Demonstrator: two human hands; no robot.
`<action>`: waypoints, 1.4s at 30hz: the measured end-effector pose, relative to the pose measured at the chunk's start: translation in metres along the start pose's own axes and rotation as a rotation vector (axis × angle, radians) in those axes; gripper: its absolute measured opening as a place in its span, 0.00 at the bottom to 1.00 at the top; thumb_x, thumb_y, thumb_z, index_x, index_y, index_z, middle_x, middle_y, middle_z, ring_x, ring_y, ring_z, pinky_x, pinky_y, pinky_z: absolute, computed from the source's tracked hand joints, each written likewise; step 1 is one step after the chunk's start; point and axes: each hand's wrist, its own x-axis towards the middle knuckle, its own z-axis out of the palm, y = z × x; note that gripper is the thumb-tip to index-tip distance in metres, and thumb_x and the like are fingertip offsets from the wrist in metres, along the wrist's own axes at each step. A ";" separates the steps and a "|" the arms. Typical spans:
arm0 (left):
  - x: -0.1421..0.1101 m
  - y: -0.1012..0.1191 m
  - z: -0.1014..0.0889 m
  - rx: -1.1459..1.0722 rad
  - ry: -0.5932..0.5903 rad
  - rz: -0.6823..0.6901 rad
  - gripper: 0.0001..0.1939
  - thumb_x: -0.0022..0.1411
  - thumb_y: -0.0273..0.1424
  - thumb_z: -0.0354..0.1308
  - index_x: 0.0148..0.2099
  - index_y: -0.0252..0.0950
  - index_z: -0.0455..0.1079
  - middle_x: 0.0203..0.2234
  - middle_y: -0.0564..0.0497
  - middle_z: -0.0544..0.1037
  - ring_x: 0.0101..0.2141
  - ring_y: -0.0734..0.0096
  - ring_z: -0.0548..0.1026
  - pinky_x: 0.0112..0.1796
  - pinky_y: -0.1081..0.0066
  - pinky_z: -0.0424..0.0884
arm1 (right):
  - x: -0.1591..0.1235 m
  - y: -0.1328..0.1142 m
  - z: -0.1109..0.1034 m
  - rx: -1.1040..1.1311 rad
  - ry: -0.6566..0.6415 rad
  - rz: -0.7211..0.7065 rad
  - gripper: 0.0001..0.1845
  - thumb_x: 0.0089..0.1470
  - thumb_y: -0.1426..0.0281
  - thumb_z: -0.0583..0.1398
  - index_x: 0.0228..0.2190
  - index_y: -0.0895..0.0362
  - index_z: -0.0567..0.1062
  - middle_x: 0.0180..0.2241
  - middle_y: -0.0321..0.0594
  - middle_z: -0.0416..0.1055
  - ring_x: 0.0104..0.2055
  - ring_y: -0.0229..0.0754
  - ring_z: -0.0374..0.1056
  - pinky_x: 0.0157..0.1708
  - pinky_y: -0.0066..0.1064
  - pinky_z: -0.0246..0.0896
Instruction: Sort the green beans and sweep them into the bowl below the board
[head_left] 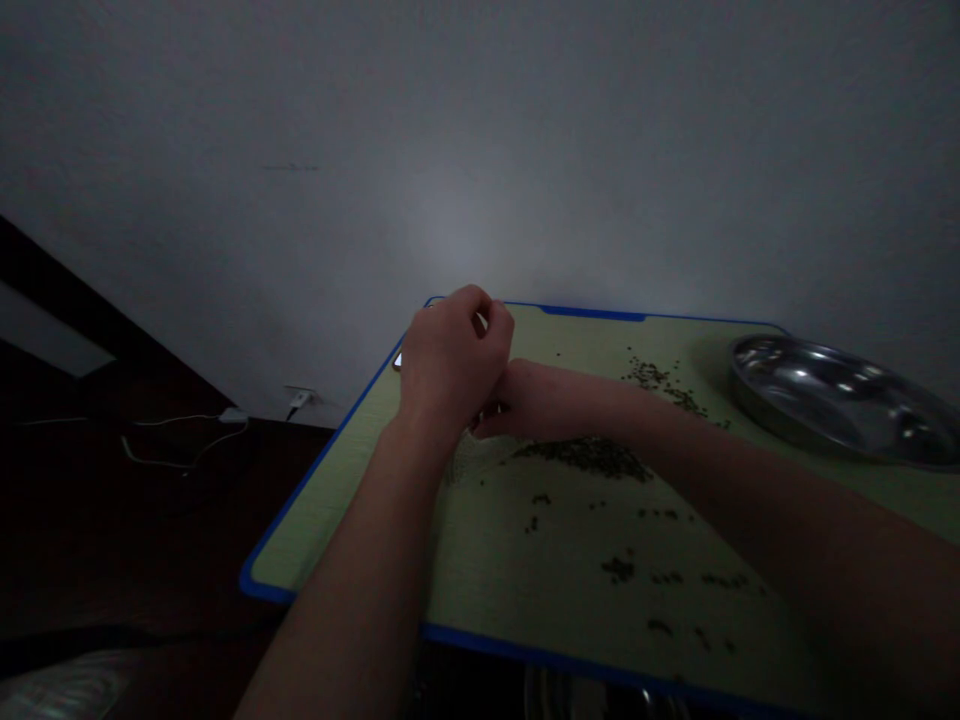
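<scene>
My left hand (454,350) is raised over the back left of the table, its fingers curled closed. What they hold, if anything, is hidden. Close against it, my right hand (514,400) is closed too, fingertips pinched at the top of a pale, see-through mesh (472,460). The mesh lies below both hands, partly covered by my left wrist; its full shape does not show. A pile of small dark beans or seeds (596,457) lies beside it, partly under my right forearm.
The pale green table (345,510) has a blue rim. More dark grains (649,375) are scattered across it. A shiny metal basin (840,395) stands at the right. A phone-like object (398,360) shows at the left edge. White cables (217,440) run along the floor by the wall.
</scene>
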 end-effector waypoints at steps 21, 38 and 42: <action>0.000 0.001 0.001 0.010 -0.016 0.028 0.13 0.60 0.34 0.49 0.27 0.37 0.70 0.19 0.52 0.71 0.22 0.71 0.64 0.26 0.68 0.56 | -0.007 -0.022 0.000 0.008 -0.087 -0.015 0.09 0.52 0.76 0.60 0.35 0.61 0.80 0.33 0.41 0.78 0.33 0.38 0.70 0.34 0.27 0.61; -0.001 0.001 0.000 0.021 -0.030 0.023 0.13 0.60 0.34 0.49 0.26 0.38 0.68 0.19 0.52 0.71 0.22 0.72 0.65 0.26 0.69 0.57 | -0.020 -0.024 -0.006 0.012 -0.144 0.028 0.11 0.53 0.73 0.60 0.38 0.60 0.80 0.34 0.41 0.79 0.33 0.38 0.72 0.34 0.27 0.60; -0.001 0.001 0.001 0.020 -0.026 0.029 0.12 0.60 0.34 0.49 0.26 0.38 0.69 0.19 0.52 0.72 0.23 0.71 0.65 0.26 0.69 0.58 | -0.023 -0.023 -0.007 0.007 -0.123 0.047 0.11 0.53 0.74 0.60 0.37 0.58 0.81 0.35 0.40 0.80 0.34 0.38 0.72 0.35 0.27 0.60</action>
